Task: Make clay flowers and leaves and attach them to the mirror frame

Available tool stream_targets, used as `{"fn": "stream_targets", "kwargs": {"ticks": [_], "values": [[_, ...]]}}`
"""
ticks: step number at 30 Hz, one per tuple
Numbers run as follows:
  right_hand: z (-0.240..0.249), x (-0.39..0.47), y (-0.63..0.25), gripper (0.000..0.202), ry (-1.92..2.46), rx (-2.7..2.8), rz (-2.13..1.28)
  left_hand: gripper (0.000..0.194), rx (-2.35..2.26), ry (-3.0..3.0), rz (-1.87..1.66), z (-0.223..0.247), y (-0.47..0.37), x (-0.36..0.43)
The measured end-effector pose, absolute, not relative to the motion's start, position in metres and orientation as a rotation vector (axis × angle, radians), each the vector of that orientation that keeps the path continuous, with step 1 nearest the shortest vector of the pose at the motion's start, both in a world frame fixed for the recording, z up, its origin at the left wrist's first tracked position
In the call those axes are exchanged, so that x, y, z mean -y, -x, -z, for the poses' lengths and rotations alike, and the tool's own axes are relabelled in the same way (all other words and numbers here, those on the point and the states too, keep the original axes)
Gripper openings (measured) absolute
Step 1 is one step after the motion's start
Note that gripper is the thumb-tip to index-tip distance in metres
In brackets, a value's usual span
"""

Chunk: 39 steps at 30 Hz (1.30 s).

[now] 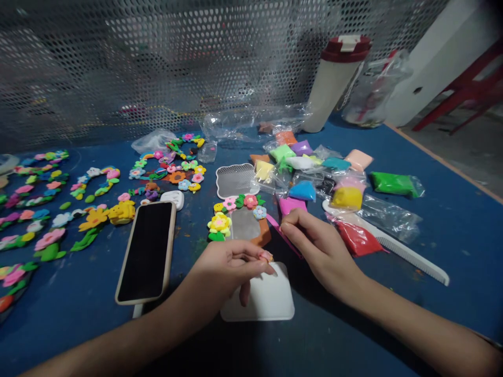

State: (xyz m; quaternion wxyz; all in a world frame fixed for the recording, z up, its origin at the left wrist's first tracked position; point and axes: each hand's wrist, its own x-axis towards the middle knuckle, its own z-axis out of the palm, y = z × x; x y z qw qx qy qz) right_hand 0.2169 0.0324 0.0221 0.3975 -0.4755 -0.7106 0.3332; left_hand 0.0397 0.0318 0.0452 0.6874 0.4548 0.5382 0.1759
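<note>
My left hand (231,264) pinches a small pink and yellowish clay piece (266,256) above a white rounded board (261,301). To its right, my right hand (318,246) has its thumb and forefinger pressed together near the magenta clay packet (291,206); anything between those fingertips is too small to make out. A thin magenta strip (281,230) lies just left of that hand. Beyond the board is a mirror (245,224) whose frame carries clay flowers, with a yellow flower (219,223) on its left side and brown clay at its lower right.
A phone (147,254) and an earbud case (173,199) lie left, beside many clay-decorated pieces (94,183). Another mirror (236,180) lies behind. Clay packets (348,196), a white comb (412,259) and a red-lidded tumbler (334,84) are right. Perforated metal (157,68) stands at the back.
</note>
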Motion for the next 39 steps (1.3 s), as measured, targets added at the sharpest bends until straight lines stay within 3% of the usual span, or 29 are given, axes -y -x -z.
{"fn": "stream_targets", "kwargs": {"ticks": [6,13,20,24,31,39], "values": [[-0.016,-0.031,-0.218,0.022,0.989,2.17,-0.513,0.022,-1.175,-1.003,-0.408,-0.048,-0.038,-0.034],[-0.016,-0.028,-0.213,0.034,0.884,2.398,-0.263,0.01,-1.272,-1.194,-0.386,-0.052,-0.04,-0.027],[-0.028,-0.023,-0.213,0.03,0.978,2.056,-1.027,0.023,-1.167,-1.295,-0.426,-0.054,-0.039,-0.024],[-0.026,-0.026,-0.214,0.028,1.096,1.842,-1.092,0.027,-1.151,-1.194,-0.389,-0.057,-0.041,-0.027],[-0.024,-0.029,-0.22,0.016,1.139,1.89,-0.809,0.014,-1.111,-1.029,-0.487,-0.049,-0.041,-0.031],[-0.021,-0.026,-0.215,0.028,0.877,2.335,-0.343,0.016,-1.164,-1.445,-0.505,-0.046,-0.038,-0.025]]}}
